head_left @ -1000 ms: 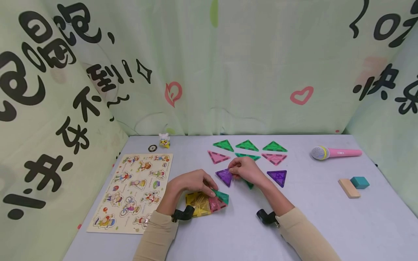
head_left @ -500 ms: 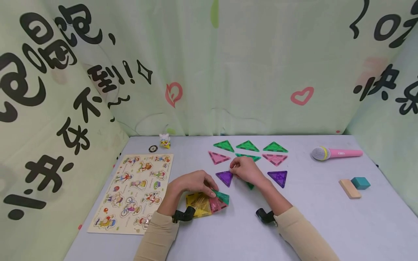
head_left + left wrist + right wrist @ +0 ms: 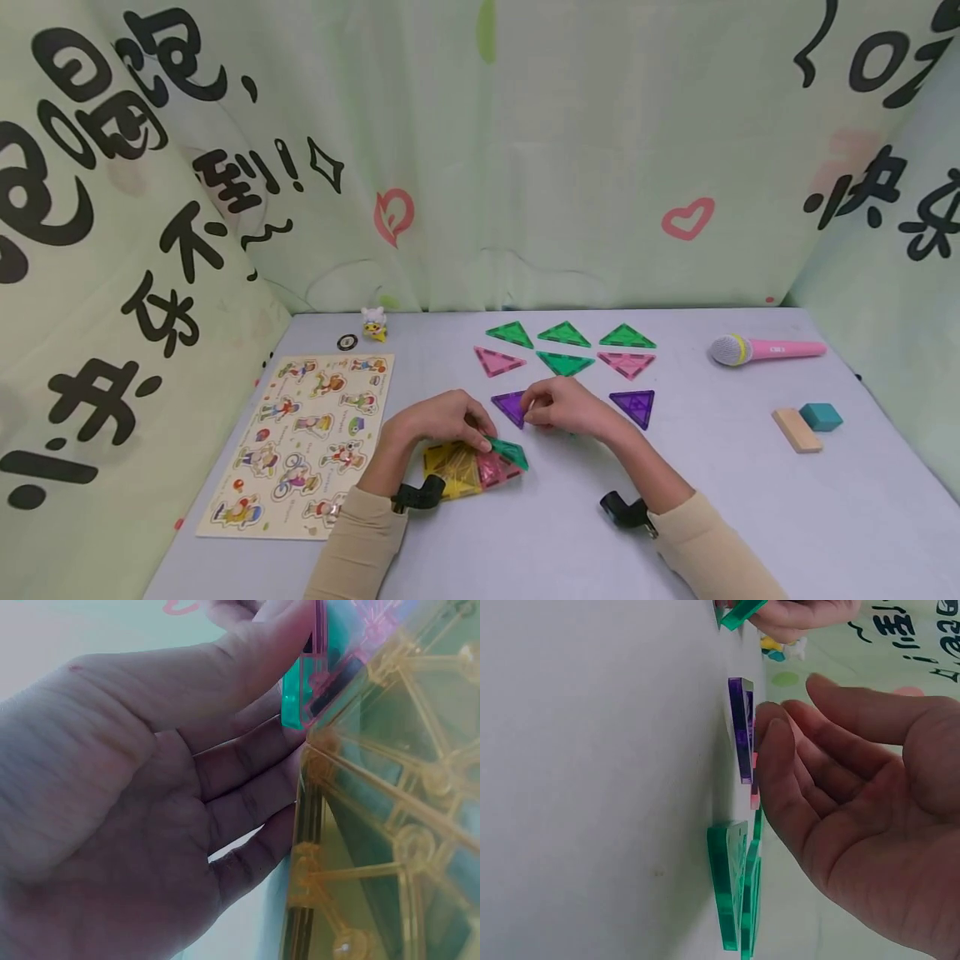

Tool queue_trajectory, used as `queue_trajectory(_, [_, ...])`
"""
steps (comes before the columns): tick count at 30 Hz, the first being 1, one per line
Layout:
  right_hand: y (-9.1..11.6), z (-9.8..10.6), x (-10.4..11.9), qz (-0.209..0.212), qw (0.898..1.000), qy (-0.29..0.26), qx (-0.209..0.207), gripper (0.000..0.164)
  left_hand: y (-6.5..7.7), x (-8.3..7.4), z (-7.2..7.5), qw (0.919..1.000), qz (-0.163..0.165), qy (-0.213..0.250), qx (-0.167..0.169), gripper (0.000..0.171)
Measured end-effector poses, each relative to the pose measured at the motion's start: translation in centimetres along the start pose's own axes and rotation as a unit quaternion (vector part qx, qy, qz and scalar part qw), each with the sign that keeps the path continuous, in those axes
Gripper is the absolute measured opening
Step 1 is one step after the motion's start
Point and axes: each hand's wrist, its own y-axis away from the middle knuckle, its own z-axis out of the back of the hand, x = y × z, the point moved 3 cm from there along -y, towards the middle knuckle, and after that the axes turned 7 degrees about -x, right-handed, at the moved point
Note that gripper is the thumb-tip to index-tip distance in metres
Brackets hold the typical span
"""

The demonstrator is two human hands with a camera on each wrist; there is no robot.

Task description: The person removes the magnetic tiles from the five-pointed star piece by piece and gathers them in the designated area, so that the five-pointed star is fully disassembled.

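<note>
My left hand (image 3: 447, 419) pinches a joined set of translucent magnetic tiles between thumb and fingers. Yellow tiles (image 3: 453, 471), a pink tile (image 3: 497, 471) and a raised green tile (image 3: 511, 452) make up this set. Over the middle of the table, my right hand (image 3: 567, 407) hovers with bent, relaxed fingers and nothing between them. Its fingertips overlap the edge of a purple triangular tile (image 3: 507, 407), which lies flat. Below that hand, a green triangular tile (image 3: 727, 892) shows in the right wrist view; in the head view the hand nearly hides it.
Green triangles (image 3: 564, 363) and pink triangles (image 3: 500, 362) lie behind the hands, and a second purple triangle (image 3: 633, 408) to the right. A picture puzzle board (image 3: 300, 442) lies left. Small figure (image 3: 373, 325), black ring (image 3: 347, 342), pink microphone (image 3: 780, 349) and blocks (image 3: 798, 430) sit farther out.
My right hand has shifted slightly towards me, uncovering more of the green tile behind it and covering the purple tile's edge. The left hand keeps its hold on the joined tiles.
</note>
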Motion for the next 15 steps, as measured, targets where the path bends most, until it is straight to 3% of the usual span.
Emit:
queue_trajectory(7, [1.0, -0.8, 0.2, 0.006, 0.998, -0.017, 0.062, 0.017, -0.1, 0.2, 0.0, 1.0000, -0.002, 0.007, -0.005, 0.008])
queue_trajectory(15, [2.4, -2.6, 0.2, -0.046, 0.987, -0.112, 0.105, 0.027, 0.1, 0.0, 0.0, 0.9995, -0.015, 0.027, -0.012, 0.006])
